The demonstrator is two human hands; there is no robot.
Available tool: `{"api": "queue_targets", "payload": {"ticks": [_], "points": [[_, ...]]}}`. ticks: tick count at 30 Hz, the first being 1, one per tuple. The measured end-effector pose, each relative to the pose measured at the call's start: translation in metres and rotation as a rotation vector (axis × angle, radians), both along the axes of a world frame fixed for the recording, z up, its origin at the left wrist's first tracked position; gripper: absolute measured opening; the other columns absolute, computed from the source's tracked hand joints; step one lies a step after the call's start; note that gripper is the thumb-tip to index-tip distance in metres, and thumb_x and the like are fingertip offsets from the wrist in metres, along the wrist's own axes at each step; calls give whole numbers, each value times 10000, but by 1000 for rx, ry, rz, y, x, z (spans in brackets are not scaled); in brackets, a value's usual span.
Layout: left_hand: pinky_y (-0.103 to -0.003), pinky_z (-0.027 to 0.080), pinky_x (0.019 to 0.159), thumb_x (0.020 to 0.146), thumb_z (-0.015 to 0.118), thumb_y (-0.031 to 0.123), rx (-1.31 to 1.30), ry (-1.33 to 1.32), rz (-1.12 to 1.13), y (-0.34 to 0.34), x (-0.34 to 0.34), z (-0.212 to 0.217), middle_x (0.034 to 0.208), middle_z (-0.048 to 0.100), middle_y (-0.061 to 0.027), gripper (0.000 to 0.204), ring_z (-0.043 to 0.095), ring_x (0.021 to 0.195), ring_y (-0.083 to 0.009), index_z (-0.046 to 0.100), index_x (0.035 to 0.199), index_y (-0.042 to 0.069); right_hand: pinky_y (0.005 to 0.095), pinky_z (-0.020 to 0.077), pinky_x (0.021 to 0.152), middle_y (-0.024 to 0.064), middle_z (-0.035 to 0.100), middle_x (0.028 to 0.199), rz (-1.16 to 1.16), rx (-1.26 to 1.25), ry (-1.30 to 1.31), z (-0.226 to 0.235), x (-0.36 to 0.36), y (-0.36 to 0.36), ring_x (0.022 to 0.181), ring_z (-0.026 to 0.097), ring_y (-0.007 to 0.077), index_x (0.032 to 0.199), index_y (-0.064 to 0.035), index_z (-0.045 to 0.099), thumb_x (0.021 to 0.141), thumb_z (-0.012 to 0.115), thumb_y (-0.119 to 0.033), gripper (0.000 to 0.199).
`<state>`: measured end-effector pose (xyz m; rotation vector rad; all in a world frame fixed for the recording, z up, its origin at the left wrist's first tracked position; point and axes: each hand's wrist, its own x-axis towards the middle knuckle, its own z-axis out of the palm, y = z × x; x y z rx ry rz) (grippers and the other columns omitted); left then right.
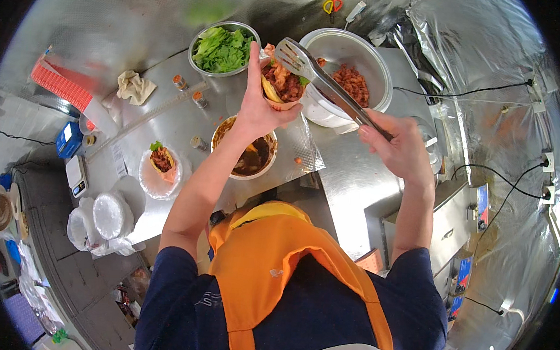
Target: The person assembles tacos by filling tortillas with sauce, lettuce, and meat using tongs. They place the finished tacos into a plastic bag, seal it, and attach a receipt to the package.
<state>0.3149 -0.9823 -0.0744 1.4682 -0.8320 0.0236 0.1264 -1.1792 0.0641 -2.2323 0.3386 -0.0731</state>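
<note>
The left hand (258,106) cups a filled wrap (284,88), fingers curled around it, above the far part of the tabletop (184,119); the right hand (394,143) is closed around tongs (337,85), their tips at the wrap's top, though whether they pinch anything I cannot tell. Another wrap (161,161) on a plate (145,174) toward the near-left corner looks done; the held one seems nearly filled, with lettuce (222,49) and meat (352,83) left by the far edge.
</note>
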Motion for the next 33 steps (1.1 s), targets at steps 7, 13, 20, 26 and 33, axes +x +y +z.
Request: {"api": "queue_targets", "payload": {"ticks": [7, 13, 20, 26, 33], "points": [[-387, 482, 1097, 675, 909, -1, 5, -90, 4, -2, 10, 7, 1500, 398, -191, 1396, 530, 1323, -287, -73, 1659, 125, 257, 491, 586, 15, 667, 750, -45, 68, -5, -10, -11, 11, 640, 588, 74, 1241, 20, 710, 967, 730, -153, 325], [-385, 471, 1108, 685, 908, 8, 106, -211, 21, 9, 19, 6, 1501, 401, -192, 1381, 525, 1326, -292, -65, 1659, 119, 255, 498, 591, 9, 670, 748, -55, 25, 18, -6, -5, 21, 637, 591, 72, 1246, 11, 712, 967, 729, -156, 325], [-378, 491, 1087, 709, 890, -6, 36, -174, -30, 7, 19, 3, 1488, 406, -195, 1362, 555, 1296, -295, -86, 1653, 96, 243, 513, 595, 13, 699, 782, -133, 155, -22, -7, -1, 30, 641, 585, 69, 1215, 28, 726, 995, 703, -187, 308], [-375, 498, 1083, 714, 884, -2, -59, -60, -91, -12, 17, 3, 1444, 409, -172, 1377, 571, 1285, -267, -123, 1648, 97, 235, 519, 612, 15, 713, 811, -241, 291, -78, -3, 1, 24, 657, 588, 55, 1200, 20, 736, 995, 704, -183, 291], [-362, 530, 1047, 731, 863, -20, -71, 34, -163, -39, 14, 13, 1478, 428, -173, 1341, 582, 1265, -250, -108, 1650, 97, 217, 499, 584, 19, 719, 818, -208, 226, -20, -11, -5, 16, 659, 603, 55, 1188, -6, 749, 1001, 693, -192, 270]]}}
